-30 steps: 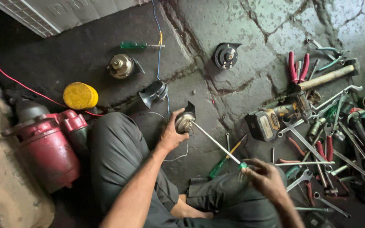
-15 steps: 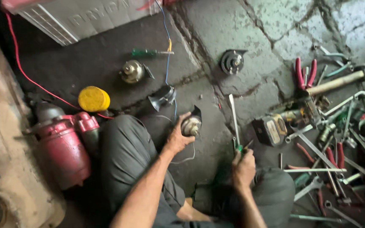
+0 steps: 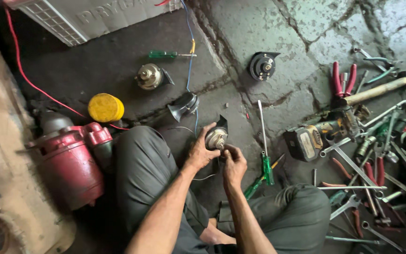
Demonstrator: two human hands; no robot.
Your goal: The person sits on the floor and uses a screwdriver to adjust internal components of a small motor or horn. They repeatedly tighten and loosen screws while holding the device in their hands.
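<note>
My left hand (image 3: 202, 151) grips a small round metal horn (image 3: 215, 138) with a black bracket, held just above my knees. Beside it, my right hand (image 3: 234, 165) has its fingertips pinched on the horn's face, near the centre. A long screwdriver with a green handle (image 3: 265, 165) lies on the floor just right of my right hand, shaft pointing away from me. What the fingertips pinch is too small to make out.
On the cracked floor ahead lie a black horn (image 3: 262, 66), a silver horn (image 3: 149, 76), a trumpet-shaped horn (image 3: 184, 104), a yellow cap (image 3: 105, 107) and a green screwdriver (image 3: 165, 54). A red motor (image 3: 71, 160) stands left. A cordless drill (image 3: 320, 134), hammer (image 3: 377, 91), pliers (image 3: 344, 80) and several wrenches (image 3: 381, 181) crowd the right.
My right hand has laid the long green-handled screwdriver on the floor and come over to the horn. The left hand keeps its hold on the horn.
</note>
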